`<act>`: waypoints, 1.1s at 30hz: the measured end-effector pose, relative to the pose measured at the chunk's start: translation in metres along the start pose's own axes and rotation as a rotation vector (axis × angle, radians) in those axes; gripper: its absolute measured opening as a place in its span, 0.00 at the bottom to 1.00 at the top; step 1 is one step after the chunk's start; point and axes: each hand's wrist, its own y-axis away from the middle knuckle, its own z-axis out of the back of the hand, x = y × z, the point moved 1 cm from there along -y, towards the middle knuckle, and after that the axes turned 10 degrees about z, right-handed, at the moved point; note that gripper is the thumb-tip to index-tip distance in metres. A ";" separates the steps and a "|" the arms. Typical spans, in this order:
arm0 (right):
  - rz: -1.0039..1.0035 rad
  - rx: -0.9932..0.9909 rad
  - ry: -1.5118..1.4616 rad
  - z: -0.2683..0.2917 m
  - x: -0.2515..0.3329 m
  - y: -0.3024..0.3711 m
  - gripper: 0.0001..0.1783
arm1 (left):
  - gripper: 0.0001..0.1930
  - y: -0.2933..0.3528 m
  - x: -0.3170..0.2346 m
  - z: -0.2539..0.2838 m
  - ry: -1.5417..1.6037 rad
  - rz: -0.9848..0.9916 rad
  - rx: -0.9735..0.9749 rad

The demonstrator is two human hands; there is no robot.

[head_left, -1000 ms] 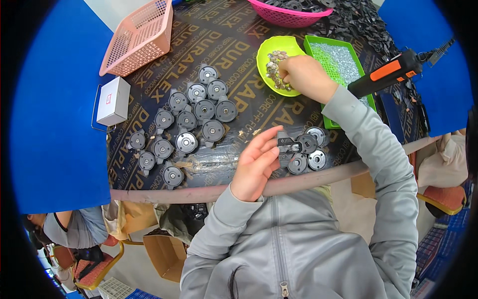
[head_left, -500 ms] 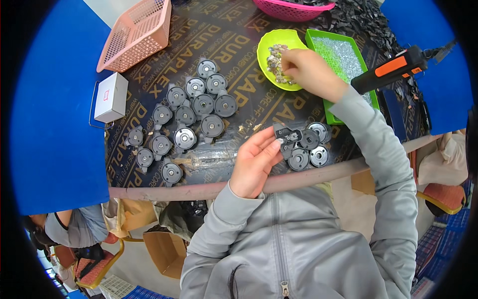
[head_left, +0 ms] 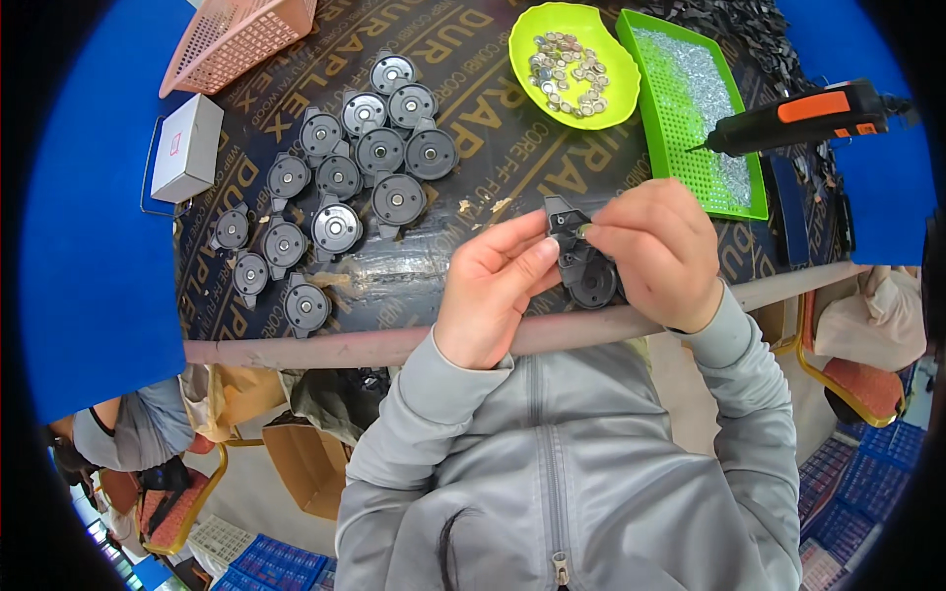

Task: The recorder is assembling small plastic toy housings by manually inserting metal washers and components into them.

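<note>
My left hand [head_left: 491,291] is closed on a dark grey moulded plastic part [head_left: 564,217], thumb in front, holding it up near the table's front edge. Against that part, my right hand [head_left: 662,251] pinches a small shiny metal piece [head_left: 583,229], mostly covered by the fingertips. Just beneath both hands lies a round grey disc-shaped part [head_left: 593,288]; my right hand hides whatever lies beside it. Farther off, a scalloped yellow-green dish [head_left: 603,30] holds many small round metal pieces [head_left: 591,77].
Several round dark grey assemblies [head_left: 380,151] lie grouped at left. A green tray [head_left: 670,148] of small silvery pieces stands at right, with a black and orange power screwdriver [head_left: 813,110] over it. A pink basket [head_left: 241,44] and white box [head_left: 187,148] sit far left.
My right hand has come back from the yellow-green dish to the plastic part in my left hand, bringing a small metal piece. The whole view has shifted a little.
</note>
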 end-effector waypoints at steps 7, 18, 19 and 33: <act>0.166 0.061 0.079 -0.001 0.003 0.003 0.11 | 0.16 0.003 -0.002 -0.001 0.012 0.002 0.059; 0.153 0.171 0.022 0.006 0.004 0.003 0.14 | 0.16 0.003 -0.001 0.000 0.014 0.011 0.066; 0.133 0.167 -0.006 0.007 0.003 0.004 0.14 | 0.16 0.002 0.000 0.000 0.013 0.014 0.067; -0.531 0.488 0.031 0.016 0.008 0.015 0.20 | 0.15 -0.001 -0.004 -0.002 -0.037 -0.123 -0.018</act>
